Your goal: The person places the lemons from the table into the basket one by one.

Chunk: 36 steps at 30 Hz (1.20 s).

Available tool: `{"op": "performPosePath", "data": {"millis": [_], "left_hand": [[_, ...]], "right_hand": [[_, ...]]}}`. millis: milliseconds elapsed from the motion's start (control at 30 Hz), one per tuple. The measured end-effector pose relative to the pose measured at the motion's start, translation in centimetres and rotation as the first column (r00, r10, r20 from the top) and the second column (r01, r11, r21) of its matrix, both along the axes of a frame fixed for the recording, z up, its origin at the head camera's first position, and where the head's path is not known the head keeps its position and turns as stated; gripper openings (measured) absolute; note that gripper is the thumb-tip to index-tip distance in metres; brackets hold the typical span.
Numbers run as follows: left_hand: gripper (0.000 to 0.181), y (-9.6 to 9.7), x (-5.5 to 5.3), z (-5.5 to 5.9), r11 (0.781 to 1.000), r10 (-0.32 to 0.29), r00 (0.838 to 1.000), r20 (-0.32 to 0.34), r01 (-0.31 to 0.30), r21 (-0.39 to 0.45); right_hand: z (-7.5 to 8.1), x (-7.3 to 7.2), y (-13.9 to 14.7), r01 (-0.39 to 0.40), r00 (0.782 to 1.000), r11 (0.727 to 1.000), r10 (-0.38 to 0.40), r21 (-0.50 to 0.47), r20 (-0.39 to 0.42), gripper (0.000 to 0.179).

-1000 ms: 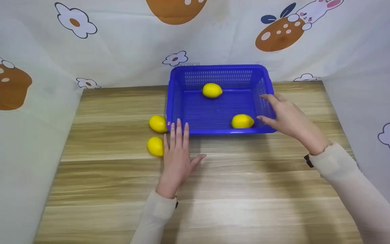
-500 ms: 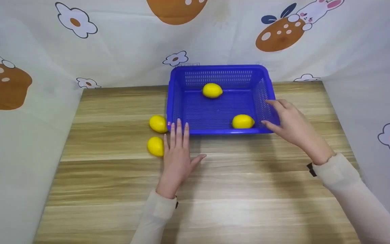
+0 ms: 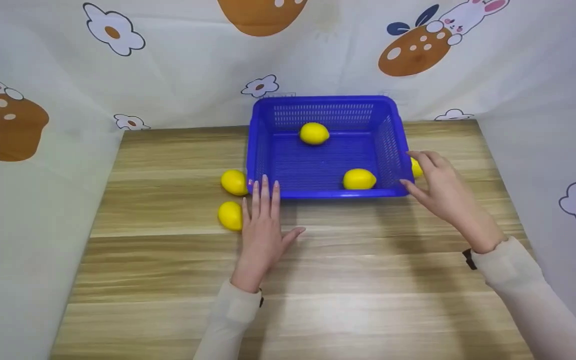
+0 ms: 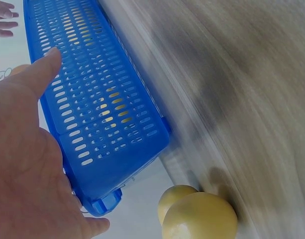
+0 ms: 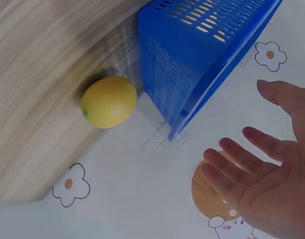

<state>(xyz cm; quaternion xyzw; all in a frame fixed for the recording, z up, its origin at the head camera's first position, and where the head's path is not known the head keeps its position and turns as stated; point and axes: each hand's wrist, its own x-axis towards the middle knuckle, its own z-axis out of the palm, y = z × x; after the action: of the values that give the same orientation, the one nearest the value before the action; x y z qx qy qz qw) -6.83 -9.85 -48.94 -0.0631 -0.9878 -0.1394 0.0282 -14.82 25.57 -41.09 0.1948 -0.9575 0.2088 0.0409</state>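
Note:
A blue plastic basket (image 3: 313,194) stands against the back of the table. Inside it lie a lemon (image 3: 314,133) near the back wall and a second lemon (image 3: 359,179) at the front right. My left hand (image 3: 262,240) is flat, its straight fingertips over the basket's front left corner. Just left of it are two more lemons, a far one (image 3: 233,182) beside the basket and a nearer one (image 3: 230,216) partly covered by the little finger. With nothing in its loosely bent fingers, my right hand (image 3: 445,197) hovers at the basket's right rim. Another lemon (image 5: 109,102) sits right of the basket, mostly hidden behind that hand in the head view.
The wood-grain table (image 3: 348,290) is enclosed by pale cloth walls (image 3: 183,70) printed with flowers and rabbits. The back cloth comes right up behind the basket. Both forearms reach in over the front of the table.
My right hand has drawn back to the right and toward me, from over the basket to its right rim. A lemon beyond that rim has come into sight. My left hand stays put.

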Motion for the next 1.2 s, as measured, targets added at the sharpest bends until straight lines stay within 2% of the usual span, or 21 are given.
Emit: {"op": "performPosePath", "data": {"millis": [467, 1200], "left_hand": [[0.114, 0.0, 0.0, -0.1, 1.0, 0.003, 1.0, 0.005, -0.003, -0.023], [0.113, 0.0, 0.1, 0.1, 1.0, 0.002, 1.0, -0.007, -0.002, 0.01]], "right_hand": [[-0.6, 0.2, 1.8, 0.035, 0.999, 0.998, -0.035, -0.049, 0.0, 0.06], [-1.8, -0.9, 3.6, 0.075, 0.988, 0.997, -0.073, -0.006, 0.135, 0.072]]}}
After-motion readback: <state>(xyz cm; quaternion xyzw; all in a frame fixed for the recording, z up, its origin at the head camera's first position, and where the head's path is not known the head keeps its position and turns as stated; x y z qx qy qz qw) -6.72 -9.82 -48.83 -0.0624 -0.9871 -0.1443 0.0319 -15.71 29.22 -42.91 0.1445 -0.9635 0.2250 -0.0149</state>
